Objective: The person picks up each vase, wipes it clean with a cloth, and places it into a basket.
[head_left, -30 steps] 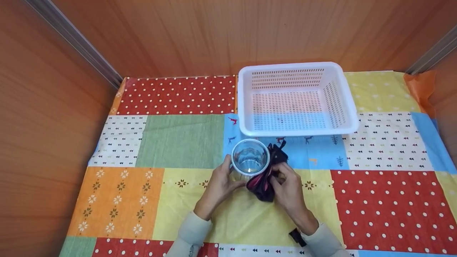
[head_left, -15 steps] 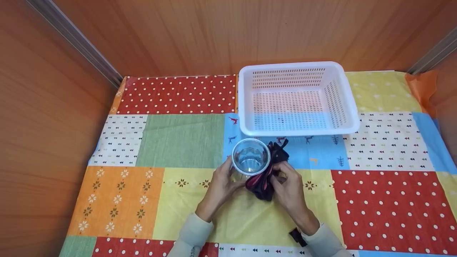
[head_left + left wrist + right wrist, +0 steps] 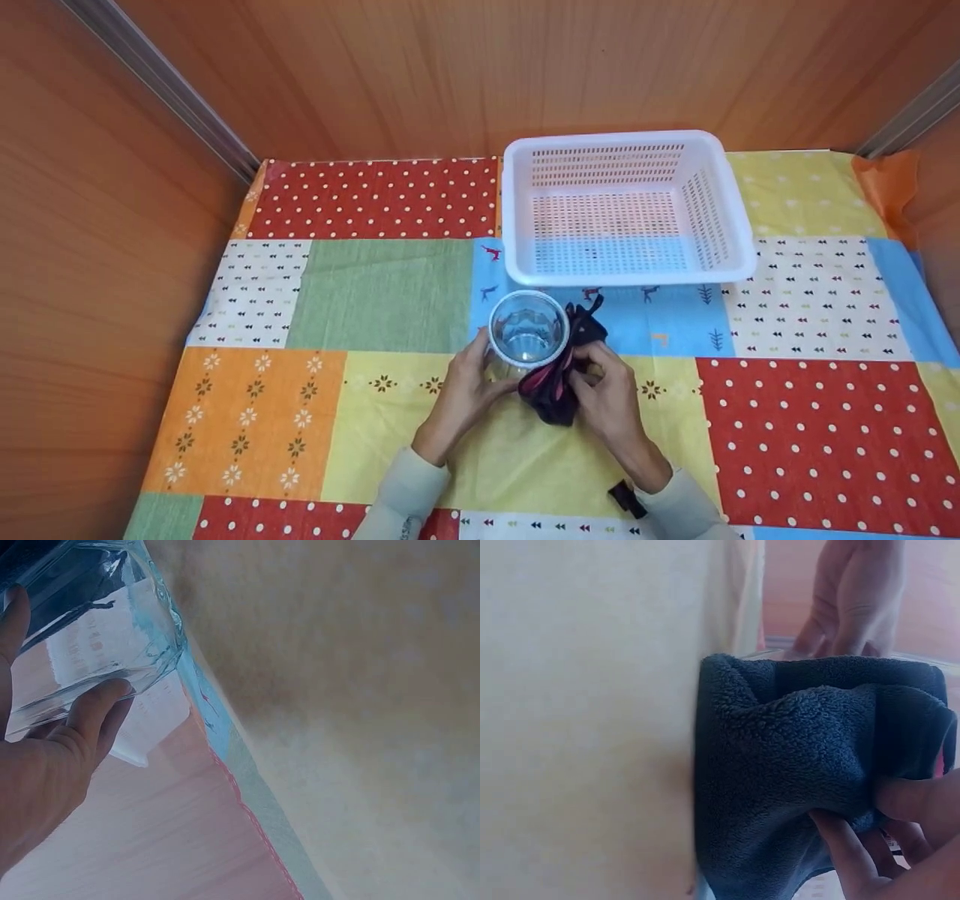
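A clear glass [image 3: 527,330] with a thick rim stands upright in the middle of the head view. My left hand [image 3: 466,390] holds it from the left side, thumb in front and fingers around the wall; the left wrist view shows fingertips on the faceted glass [image 3: 105,637]. Against the glass's right side lies a bunched dark cloth [image 3: 555,397] with pink edging and a small loop. My right hand [image 3: 609,386] pinches this cloth between thumb and fingers. In the right wrist view the fluffy towel-like cloth [image 3: 795,742] covers most of the glass.
A white plastic basket [image 3: 630,281] with slotted walls stands just behind the glass. The patchwork tablecloth [image 3: 390,300] covers the table. Wooden panels [image 3: 450,75] close off the back and both sides. A black strap [image 3: 627,499] hangs by the right sleeve.
Almost nothing differs. The glass and cloth shift very slightly, with both hands keeping the same hold.
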`<state>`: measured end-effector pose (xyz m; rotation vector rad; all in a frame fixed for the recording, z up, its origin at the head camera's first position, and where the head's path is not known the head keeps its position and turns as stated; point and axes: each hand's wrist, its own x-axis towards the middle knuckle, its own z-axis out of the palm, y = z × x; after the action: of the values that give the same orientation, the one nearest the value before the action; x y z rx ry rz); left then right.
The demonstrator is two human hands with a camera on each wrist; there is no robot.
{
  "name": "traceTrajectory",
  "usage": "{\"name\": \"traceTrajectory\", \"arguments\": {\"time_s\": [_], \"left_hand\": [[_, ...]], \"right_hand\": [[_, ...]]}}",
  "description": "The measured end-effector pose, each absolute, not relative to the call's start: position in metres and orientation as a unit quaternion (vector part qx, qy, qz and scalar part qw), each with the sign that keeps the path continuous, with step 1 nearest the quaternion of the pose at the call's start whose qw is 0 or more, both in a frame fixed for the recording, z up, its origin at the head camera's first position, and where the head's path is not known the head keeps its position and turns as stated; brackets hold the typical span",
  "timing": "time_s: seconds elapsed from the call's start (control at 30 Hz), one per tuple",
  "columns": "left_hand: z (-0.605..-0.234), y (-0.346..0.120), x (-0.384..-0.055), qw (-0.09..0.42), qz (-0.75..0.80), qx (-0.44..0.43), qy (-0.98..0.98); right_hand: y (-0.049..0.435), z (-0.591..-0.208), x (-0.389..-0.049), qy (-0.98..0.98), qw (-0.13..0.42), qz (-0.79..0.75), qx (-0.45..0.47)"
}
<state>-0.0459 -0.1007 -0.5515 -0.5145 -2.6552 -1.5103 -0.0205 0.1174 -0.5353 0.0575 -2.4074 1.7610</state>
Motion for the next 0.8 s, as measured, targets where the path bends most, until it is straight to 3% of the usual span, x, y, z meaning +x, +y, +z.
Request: {"name": "traceTrajectory", "arguments": {"time_s": [0.3,0.8], "left_hand": [[-0.551,-0.099,-0.046,0.041,-0.465,-0.17,-0.868],[-0.55,-0.1,-0.044,0.03,-0.465,-0.163,-0.87]], "right_hand": [[0.114,-0.522,-0.023,-0.795,0.106,0.596,0.039],[0.123,-0.547,-0.022,-0.83,0.065,0.554,0.017]]}}
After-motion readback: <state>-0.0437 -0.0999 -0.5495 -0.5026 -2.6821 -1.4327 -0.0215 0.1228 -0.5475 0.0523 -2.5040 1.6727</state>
